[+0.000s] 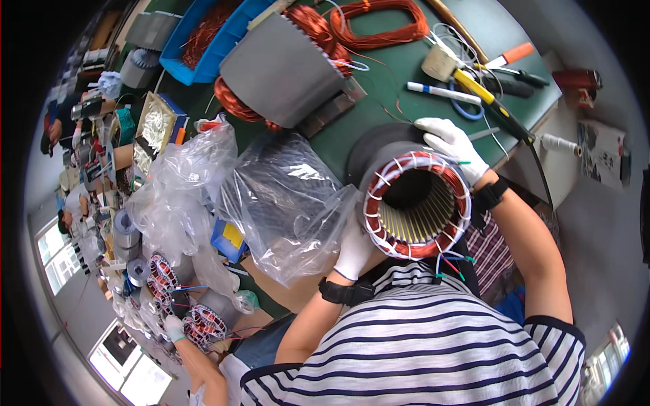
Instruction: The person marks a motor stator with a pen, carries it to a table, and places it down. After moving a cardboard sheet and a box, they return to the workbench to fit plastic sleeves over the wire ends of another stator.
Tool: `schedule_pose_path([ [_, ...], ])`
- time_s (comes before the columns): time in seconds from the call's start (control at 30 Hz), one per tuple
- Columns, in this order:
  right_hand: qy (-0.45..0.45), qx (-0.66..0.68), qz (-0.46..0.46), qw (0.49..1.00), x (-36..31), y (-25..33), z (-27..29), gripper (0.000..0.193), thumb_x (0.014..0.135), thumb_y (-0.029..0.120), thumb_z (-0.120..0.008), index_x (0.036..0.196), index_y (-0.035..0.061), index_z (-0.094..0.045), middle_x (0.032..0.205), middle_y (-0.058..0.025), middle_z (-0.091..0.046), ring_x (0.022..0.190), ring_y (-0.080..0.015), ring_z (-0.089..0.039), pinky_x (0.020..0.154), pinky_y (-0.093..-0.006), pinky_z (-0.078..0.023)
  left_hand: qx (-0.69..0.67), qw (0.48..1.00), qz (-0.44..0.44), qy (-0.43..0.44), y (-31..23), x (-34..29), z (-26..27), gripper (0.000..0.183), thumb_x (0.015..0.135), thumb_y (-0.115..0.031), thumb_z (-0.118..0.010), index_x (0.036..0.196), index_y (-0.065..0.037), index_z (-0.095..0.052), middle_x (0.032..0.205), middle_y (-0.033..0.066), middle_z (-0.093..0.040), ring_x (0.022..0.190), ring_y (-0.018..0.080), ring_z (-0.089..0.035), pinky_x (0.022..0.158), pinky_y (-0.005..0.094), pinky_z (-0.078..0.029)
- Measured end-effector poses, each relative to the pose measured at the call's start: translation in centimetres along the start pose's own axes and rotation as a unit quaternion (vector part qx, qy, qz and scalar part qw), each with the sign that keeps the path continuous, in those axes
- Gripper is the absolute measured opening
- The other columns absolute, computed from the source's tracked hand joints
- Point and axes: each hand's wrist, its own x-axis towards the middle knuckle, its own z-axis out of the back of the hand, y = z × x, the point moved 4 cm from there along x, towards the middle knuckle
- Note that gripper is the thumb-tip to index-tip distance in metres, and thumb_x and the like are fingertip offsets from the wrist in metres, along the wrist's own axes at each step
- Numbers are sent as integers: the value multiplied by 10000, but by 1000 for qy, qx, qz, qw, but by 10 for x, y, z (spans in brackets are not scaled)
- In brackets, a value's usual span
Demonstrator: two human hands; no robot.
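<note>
A wound motor stator (374,177) sits tilted in front of my striped shirt, its open end toward me. White lacing ties its ring of red-brown windings (462,225), and short leads with green and red sleeves hang at the lower edge. My right hand (452,144), in a white glove, is closed over the stator's upper right side. Against its left side lies my left hand (355,249), also gloved, supporting it; the fingers are partly hidden by the stator and a clear plastic bag (281,203) that touches this hand.
Behind stands a larger grey stator (281,71) with copper coils. A coil of red wire (379,24), a mallet (440,64), a marker (443,92) and scissors (467,108) lie on the green table (379,74). At left are a blue bin (177,51), more plastic and a co-worker's gloved hand (175,328) at other stators.
</note>
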Motion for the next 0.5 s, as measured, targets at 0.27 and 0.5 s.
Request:
schedule_pose_path([
  [0.27,32,30,-40,998,8,-8,-1,350,848,143,-528,1178,35,-576,1170,-139,-574,1077,-298,-520,968,-353,-394,-171,974,141,46,10,0,-3,609,851,3,-551,1388,-7,-263,1295,167,-478,1118,197,-542,864,278,-475],
  [0.5,78,120,-6,990,17,-19,7,374,839,117,-517,1187,-10,-566,1160,-180,-595,1071,-270,-561,941,-328,-416,-125,987,97,29,19,2,-4,611,862,-77,-588,1382,-17,-273,1280,161,-497,1148,233,-530,924,313,-450],
])
